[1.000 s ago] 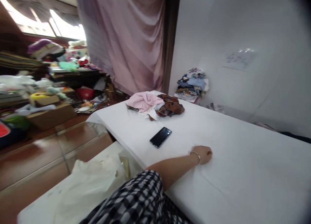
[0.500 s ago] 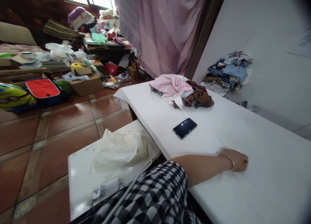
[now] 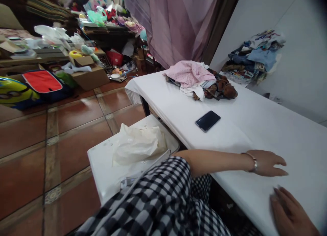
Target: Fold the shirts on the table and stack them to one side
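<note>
My left hand point(image 3: 267, 163) reaches across the white-covered table point(image 3: 258, 127), palm down, with a bracelet point(image 3: 254, 164) on its wrist. Its fingers are stretched out and apart, with nothing in them. In the lower right corner my right hand point(image 3: 292, 208) is partly cut off by the frame edge and a little blurred. A gap shows between its bent fingers, and no object is visible there. A dark-screened phone point(image 3: 208, 121) lies on the table, apart from both hands. Farther back is a heap of clothes, with a pink spotted garment point(image 3: 189, 73) on top.
Left of the table, a low white stool or side table point(image 3: 102, 157) bears a crumpled cream plastic bag point(image 3: 139, 142). A pile of folded clothes point(image 3: 258, 57) stands by the wall. Across the tiled floor are a cardboard box point(image 3: 89, 77) and a red-and-blue bag point(image 3: 43, 81).
My left hand has gone from a fist to spread fingers and moved right. My right hand has come into view at the lower right. The camera view has shifted.
</note>
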Demonstrator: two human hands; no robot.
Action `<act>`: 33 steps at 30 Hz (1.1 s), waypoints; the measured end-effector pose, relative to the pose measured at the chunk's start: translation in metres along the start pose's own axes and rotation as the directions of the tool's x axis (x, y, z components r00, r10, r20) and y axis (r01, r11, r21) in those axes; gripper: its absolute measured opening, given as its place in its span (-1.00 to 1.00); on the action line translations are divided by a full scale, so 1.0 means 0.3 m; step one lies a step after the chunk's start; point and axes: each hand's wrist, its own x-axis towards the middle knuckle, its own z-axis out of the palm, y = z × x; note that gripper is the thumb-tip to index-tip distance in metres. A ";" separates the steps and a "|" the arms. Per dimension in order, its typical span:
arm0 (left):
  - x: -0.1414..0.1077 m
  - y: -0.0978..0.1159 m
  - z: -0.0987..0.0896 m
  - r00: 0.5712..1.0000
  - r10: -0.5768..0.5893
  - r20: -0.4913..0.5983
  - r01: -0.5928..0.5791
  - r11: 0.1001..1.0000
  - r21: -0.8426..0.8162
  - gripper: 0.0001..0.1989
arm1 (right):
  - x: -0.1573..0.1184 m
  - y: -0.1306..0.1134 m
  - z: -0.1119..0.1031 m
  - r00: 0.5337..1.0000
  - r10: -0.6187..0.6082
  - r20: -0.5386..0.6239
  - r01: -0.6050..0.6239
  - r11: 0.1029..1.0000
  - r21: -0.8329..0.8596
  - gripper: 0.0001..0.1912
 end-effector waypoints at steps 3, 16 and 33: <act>-0.242 0.024 -0.057 0.978 0.167 0.128 -0.167 0.986 -0.009 -0.69 | -0.009 -0.036 0.000 1.000 -0.015 -0.026 0.014 1.000 -0.009 -0.64; -0.898 -0.131 -0.508 0.892 -0.157 -0.423 0.300 0.907 0.296 -0.82 | 0.023 -0.054 -0.004 0.997 -0.065 -0.041 0.056 0.982 -0.181 -0.50; -1.299 0.120 -0.764 0.396 -0.095 -0.913 0.468 0.876 0.112 -0.64 | 0.013 -0.082 -0.036 0.995 -0.099 -0.028 0.091 0.974 -0.209 -0.53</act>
